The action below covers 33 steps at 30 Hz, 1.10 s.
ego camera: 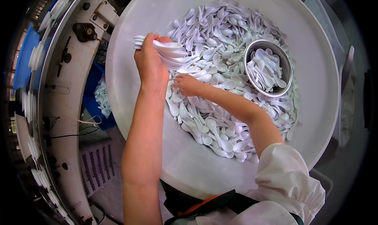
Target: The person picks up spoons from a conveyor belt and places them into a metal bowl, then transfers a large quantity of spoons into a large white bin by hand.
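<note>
My left hand (152, 56) grips a nested stack of white spoons (172, 54), bowls pointing right and handle ends sticking out on the left. Below and to the right of it, my right hand (186, 85) reaches into a large heap of loose white soup spoons (218, 62). Its fingertips touch spoons there, but whether they pinch one is unclear. The heap lies in a wide, round, pale basin (189, 169). On the heap's right side rests a round stainless steel bowl (247, 66) with more white spoons (264, 67) inside.
Left of the basin runs a machine frame (63, 104) with a curved metal rail (43, 77) and stacked white ware along it. A blue container (91, 102) with small white pieces stands beneath, near a slotted plastic crate (99, 166). Clear plastic bags (345, 107) are at the right.
</note>
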### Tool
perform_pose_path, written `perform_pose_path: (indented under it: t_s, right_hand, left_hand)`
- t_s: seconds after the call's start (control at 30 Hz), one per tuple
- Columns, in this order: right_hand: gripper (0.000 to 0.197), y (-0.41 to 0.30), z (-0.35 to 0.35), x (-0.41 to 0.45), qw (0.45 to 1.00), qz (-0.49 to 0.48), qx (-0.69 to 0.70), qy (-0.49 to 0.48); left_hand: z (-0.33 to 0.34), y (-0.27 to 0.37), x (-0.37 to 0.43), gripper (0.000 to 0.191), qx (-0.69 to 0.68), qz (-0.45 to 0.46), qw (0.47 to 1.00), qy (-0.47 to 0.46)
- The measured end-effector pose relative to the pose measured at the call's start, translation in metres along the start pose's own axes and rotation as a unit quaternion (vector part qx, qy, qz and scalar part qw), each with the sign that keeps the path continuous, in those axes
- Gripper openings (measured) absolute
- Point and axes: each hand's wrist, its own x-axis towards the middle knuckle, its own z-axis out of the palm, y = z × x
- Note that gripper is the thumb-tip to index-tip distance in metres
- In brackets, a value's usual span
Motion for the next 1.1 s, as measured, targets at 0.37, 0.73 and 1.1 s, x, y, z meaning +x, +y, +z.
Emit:
perform_pose_path:
  t_s: [0.37, 0.73, 1.1]
  right_hand:
    - [0.032, 0.003, -0.059, -0.044, 0.808, 0.367, 0.455, -0.069]
    - [0.028, -0.035, -0.200, 0.000, 0.883, 0.241, 0.361, 0.178]
    - [0.050, 0.122, -0.066, -0.049, 0.862, 0.496, -0.101, -0.044]
  left_hand:
    - [-0.005, -0.007, 0.008, 0.016, -0.007, -0.029, 0.998, -0.057]
    - [0.013, -0.011, -0.013, 0.026, 0.181, -0.051, 0.968, -0.170]
    - [0.000, -0.009, 0.000, 0.017, 0.108, -0.073, 0.983, -0.127]
